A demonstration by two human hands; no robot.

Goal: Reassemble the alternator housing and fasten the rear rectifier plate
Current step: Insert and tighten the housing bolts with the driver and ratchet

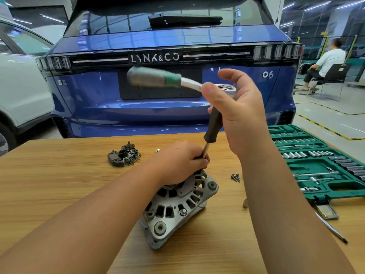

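The grey alternator housing (177,206) lies tilted on the wooden table (59,175). My left hand (183,161) rests on its upper edge and pinches the metal shaft of a long driver extension (214,125) that stands on the housing. My right hand (237,113) is raised and grips the head of a ratchet wrench (158,78), which sits on top of the extension; its grey and green handle points left and is blurred. The black rectifier plate (124,156) lies apart on the table, behind and left of the housing.
Loose screws (235,177) and a small socket (245,203) lie right of the housing. An open green socket set case (324,167) fills the table's right side, with a screwdriver (331,228) near its front. A blue car (173,76) stands behind the table; a person (325,62) sits far right.
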